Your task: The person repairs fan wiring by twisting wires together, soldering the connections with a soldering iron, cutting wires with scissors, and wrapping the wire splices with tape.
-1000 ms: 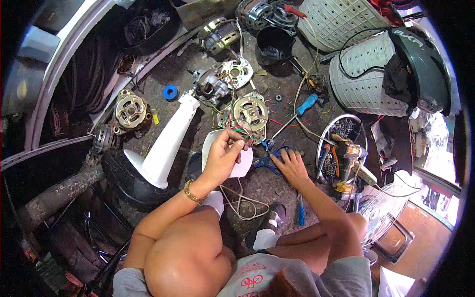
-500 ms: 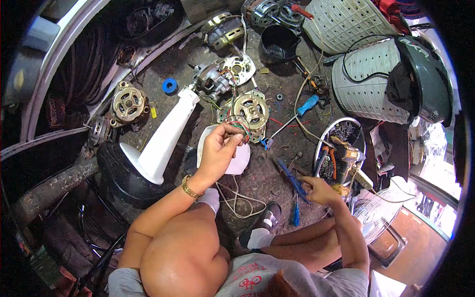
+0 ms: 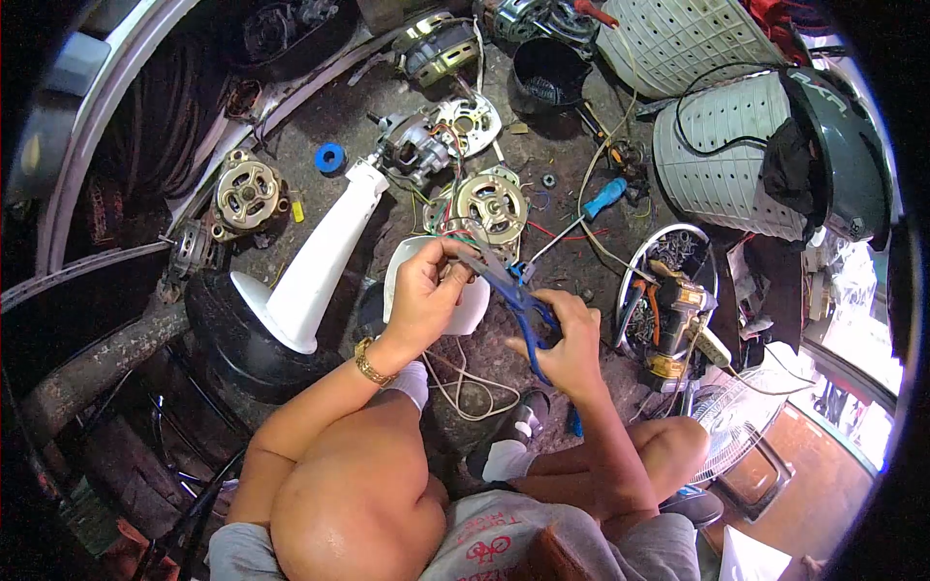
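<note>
My left hand (image 3: 426,295) pinches thin coloured wires (image 3: 459,232) that run from a round motor (image 3: 492,207). Blue-handled scissors (image 3: 528,320) are in my right hand (image 3: 570,341), with fingers at the handle loops. The blades point up and left and reach the wires beside my left fingertips. Under my left hand lies a white rounded base (image 3: 468,312). A white stand column (image 3: 325,261) leans to the left of it, and another motor (image 3: 417,145) with its shaft lies at the column's top end.
Around the floor are a blue tape roll (image 3: 329,158), a blue screwdriver (image 3: 605,198), a loose motor (image 3: 247,196) and a black cup (image 3: 548,77). At right, a cordless drill (image 3: 681,324) rests over a bowl of screws (image 3: 678,250). White perforated baskets (image 3: 722,160) stand behind.
My right hand has picked up the scissors from the floor, swung them right, then brought them up to the wires. My left hand has stayed near the motor, holding the wires.
</note>
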{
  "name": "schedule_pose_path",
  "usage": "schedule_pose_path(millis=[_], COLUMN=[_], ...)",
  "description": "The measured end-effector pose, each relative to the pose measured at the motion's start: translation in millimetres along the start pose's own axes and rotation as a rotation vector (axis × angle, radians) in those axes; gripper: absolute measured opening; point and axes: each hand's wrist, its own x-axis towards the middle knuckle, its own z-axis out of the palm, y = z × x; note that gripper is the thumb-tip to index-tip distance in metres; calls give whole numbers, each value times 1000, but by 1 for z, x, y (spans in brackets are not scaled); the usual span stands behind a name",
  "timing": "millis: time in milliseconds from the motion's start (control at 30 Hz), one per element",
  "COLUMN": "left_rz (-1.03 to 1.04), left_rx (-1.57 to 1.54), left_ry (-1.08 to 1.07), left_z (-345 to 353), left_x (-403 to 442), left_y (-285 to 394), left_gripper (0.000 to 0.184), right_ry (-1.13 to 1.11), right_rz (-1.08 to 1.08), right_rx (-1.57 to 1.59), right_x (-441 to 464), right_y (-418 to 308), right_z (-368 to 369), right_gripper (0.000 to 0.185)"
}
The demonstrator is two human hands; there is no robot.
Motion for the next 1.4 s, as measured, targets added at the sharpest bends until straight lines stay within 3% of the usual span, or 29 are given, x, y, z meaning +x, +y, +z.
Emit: schedule_pose_path(millis=[267,533,633,1400], left_rz=[-1,81,165,146], left_rx=[67,157,219,181], left_ry=[9,-13,-51,-122], left_z=[-2,-3,-6,-4], left_x=[-1,-2,0,-1], left_y=[0,0,-8,-5], left_gripper=[12,11,8,14], right_ry=[15,165,166,216], right_rz=[-22,-108,-101,-183], right_rx=[-44,33,19,-81], right_x=[6,0,-1,4], right_y=[-3,8,8,13], right_z=[2,10,9,5], right_gripper=[61,43,46,47])
